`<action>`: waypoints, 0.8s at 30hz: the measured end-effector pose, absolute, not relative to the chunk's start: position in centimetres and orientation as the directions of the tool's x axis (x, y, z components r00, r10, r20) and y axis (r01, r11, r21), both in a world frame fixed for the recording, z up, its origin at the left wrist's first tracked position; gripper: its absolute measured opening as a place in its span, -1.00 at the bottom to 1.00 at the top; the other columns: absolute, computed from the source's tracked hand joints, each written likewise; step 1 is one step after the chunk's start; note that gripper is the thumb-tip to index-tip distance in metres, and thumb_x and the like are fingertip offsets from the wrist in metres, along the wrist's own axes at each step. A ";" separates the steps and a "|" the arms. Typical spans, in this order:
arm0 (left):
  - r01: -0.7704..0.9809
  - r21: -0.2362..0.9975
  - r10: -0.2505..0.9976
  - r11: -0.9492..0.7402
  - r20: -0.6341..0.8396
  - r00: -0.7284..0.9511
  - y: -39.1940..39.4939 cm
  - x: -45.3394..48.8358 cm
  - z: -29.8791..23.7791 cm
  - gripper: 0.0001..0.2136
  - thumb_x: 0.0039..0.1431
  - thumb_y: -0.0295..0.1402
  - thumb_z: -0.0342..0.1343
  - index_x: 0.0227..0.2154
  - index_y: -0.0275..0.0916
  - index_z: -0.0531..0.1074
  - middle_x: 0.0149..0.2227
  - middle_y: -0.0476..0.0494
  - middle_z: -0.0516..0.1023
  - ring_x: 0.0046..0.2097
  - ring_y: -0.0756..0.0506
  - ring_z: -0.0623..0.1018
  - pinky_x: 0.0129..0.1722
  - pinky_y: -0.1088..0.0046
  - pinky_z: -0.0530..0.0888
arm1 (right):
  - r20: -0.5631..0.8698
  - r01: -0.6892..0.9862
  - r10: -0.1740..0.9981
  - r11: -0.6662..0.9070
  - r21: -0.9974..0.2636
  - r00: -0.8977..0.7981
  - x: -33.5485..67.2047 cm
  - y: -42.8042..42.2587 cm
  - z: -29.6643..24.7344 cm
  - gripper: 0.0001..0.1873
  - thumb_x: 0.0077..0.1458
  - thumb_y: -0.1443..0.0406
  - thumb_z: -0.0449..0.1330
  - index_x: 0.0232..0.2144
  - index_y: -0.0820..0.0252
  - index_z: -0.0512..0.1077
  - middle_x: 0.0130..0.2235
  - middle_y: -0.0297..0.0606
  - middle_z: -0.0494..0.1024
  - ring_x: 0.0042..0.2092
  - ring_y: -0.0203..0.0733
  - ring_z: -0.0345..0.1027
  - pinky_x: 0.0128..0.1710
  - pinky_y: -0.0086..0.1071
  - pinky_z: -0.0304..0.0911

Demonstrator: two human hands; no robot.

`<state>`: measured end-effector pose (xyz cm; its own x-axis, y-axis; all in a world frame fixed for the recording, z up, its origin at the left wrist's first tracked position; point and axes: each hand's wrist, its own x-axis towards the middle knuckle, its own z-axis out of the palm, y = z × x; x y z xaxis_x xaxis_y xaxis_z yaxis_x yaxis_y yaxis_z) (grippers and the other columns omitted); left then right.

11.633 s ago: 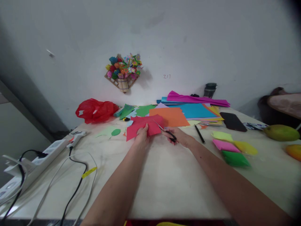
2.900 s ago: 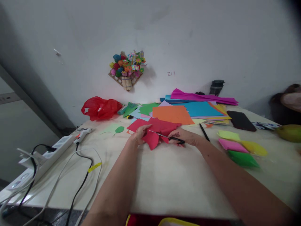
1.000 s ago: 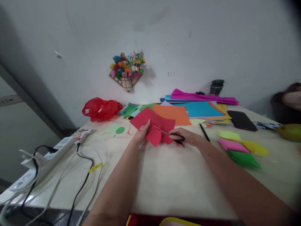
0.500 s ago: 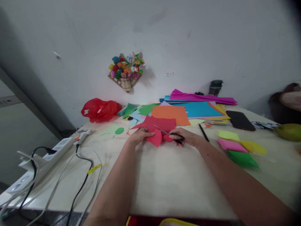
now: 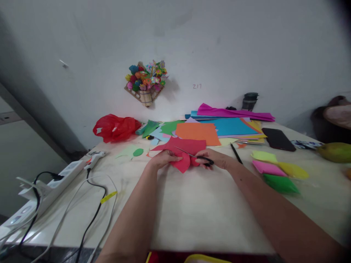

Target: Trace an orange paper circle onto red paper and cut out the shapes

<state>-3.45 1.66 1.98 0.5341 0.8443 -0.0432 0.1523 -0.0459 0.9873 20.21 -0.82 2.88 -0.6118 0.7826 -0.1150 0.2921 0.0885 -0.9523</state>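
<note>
My left hand [image 5: 165, 158] pinches the left side of a red sheet of paper [image 5: 189, 144], just above the tabletop. My right hand [image 5: 214, 158] is closed round the black handles of a pair of scissors [image 5: 205, 160]. The thin metal blades point up and left across the red paper. Below the blades a cut flap of red paper [image 5: 182, 166] hangs toward me, with another red piece beside it on the right. How far the blades are apart cannot be made out.
Coloured paper sheets [image 5: 196, 132] are piled behind my hands. A red plastic bag [image 5: 116, 128] lies back left, with a power strip [image 5: 49, 191] and cables nearer. To the right are a black pen [image 5: 236, 153], a phone [image 5: 278, 139] and several coloured packets [image 5: 268, 168].
The scissors and right hand have shifted slightly against the red paper, whose cut flap hangs a little differently. The whole view has moved slightly.
</note>
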 end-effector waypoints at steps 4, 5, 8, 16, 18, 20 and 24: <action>0.138 0.990 0.820 -0.024 -0.060 0.570 1.8 -3.6 1.8 -0.78 -0.24 -0.31 0.29 -0.53 -0.35 0.47 -0.53 -0.06 0.45 -0.48 0.03 0.38 -0.48 0.53 0.28 | -0.090 0.323 0.785 0.145 -0.935 -0.613 20.1 -0.8 3.0 -0.66 -0.18 0.08 0.18 -0.49 0.29 0.34 -0.67 -0.43 0.28 -0.67 -0.49 0.08 -0.71 -0.55 -0.06; 0.145 0.989 0.817 -0.025 -0.064 0.574 1.8 -3.7 1.8 -0.79 -0.25 -0.31 0.29 -0.56 -0.35 0.46 -0.55 -0.05 0.44 -0.50 0.04 0.37 -0.50 0.54 0.28 | -0.088 0.333 0.787 0.155 -0.930 -0.611 20.1 -0.8 3.0 -0.64 -0.18 0.08 0.18 -0.48 0.29 0.36 -0.67 -0.44 0.28 -0.68 -0.49 0.07 -0.71 -0.55 -0.06; 0.182 0.983 0.809 -0.039 -0.076 0.583 1.8 -3.9 1.8 -0.80 -0.24 -0.30 0.28 -0.62 -0.35 0.44 -0.61 -0.04 0.40 -0.55 0.06 0.33 -0.55 0.54 0.24 | -0.076 0.340 0.789 0.174 -0.924 -0.610 20.1 -0.8 2.9 -0.63 -0.17 0.06 0.18 -0.48 0.30 0.38 -0.67 -0.43 0.28 -0.68 -0.50 0.06 -0.71 -0.56 -0.06; 0.191 0.981 0.806 -0.029 -0.090 0.586 1.7 -4.0 1.9 -0.82 -0.22 -0.33 0.27 -0.56 -0.34 0.46 -0.60 -0.04 0.40 -0.54 0.03 0.35 -0.53 0.51 0.26 | -0.088 0.351 0.780 0.176 -0.920 -0.620 20.0 -0.8 2.9 -0.59 -0.17 0.05 0.19 -0.39 0.30 0.42 -0.68 -0.44 0.26 -0.68 -0.50 0.06 -0.71 -0.55 -0.06; 0.192 0.981 0.810 -0.012 -0.103 0.578 1.6 -4.0 1.9 -0.81 -0.24 -0.33 0.28 -0.56 -0.34 0.45 -0.59 -0.05 0.41 -0.51 0.02 0.37 -0.51 0.51 0.28 | -0.086 0.348 0.780 0.176 -0.921 -0.620 20.0 -0.7 2.9 -0.59 -0.18 0.06 0.20 -0.38 0.30 0.43 -0.67 -0.44 0.26 -0.68 -0.50 0.06 -0.71 -0.55 -0.06; 0.168 0.986 0.808 0.018 -0.113 0.578 1.6 -4.1 2.0 -0.78 -0.26 -0.34 0.30 -0.51 -0.33 0.45 -0.53 -0.07 0.44 -0.47 0.00 0.40 -0.46 0.49 0.31 | -0.084 0.344 0.780 0.174 -0.923 -0.620 20.0 -0.7 2.9 -0.59 -0.18 0.06 0.20 -0.38 0.30 0.43 -0.67 -0.45 0.26 -0.68 -0.50 0.06 -0.71 -0.55 -0.07; 0.013 0.995 0.885 0.096 -0.092 0.456 1.9 -4.5 2.0 -0.65 -0.18 -0.07 0.19 -0.50 -0.31 0.42 -0.52 -0.10 0.43 -0.49 0.00 0.38 -0.49 0.47 0.31 | -0.072 0.326 0.773 0.178 -0.929 -0.630 20.0 -0.7 2.9 -0.60 -0.18 0.07 0.19 -0.38 0.31 0.44 -0.67 -0.45 0.26 -0.68 -0.50 0.05 -0.71 -0.55 -0.07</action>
